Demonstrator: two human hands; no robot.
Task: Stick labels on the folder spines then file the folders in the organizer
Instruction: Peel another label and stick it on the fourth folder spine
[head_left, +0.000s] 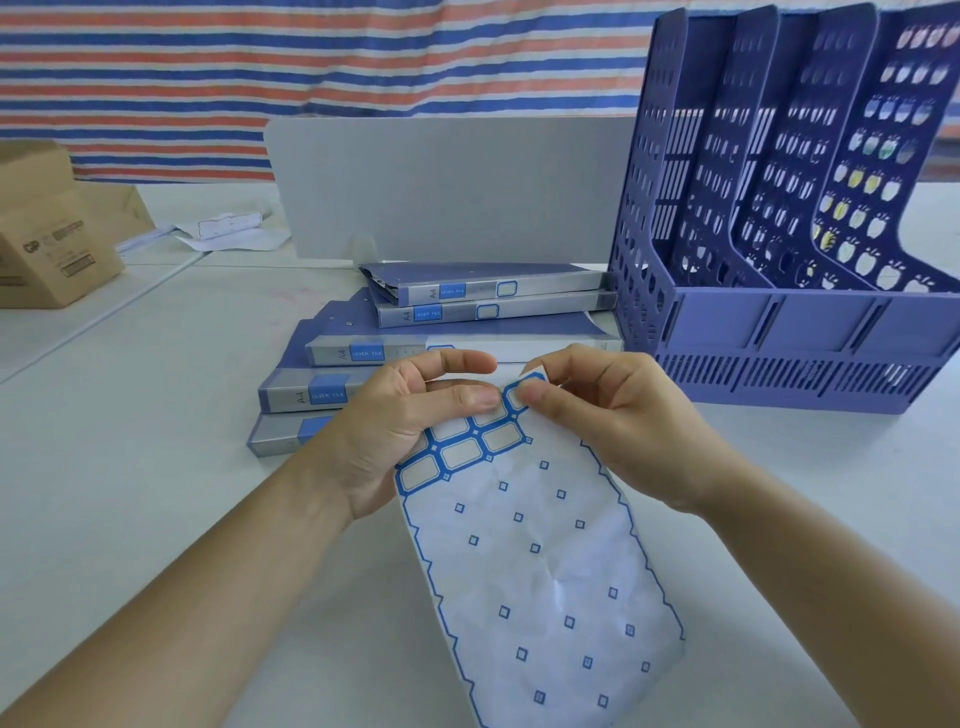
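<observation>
My right hand pinches the corner label at the top of the label sheet, thumb and forefinger pressed together on it. My left hand holds the sheet's upper left edge, thumb on top and fingers curled beneath. The sheet hangs down the lower middle of the frame. Just behind my hands, the folders lie flat in a stepped stack at centre. The blue organizer stands beside them at upper right. A cardboard box sits at far left.
</observation>
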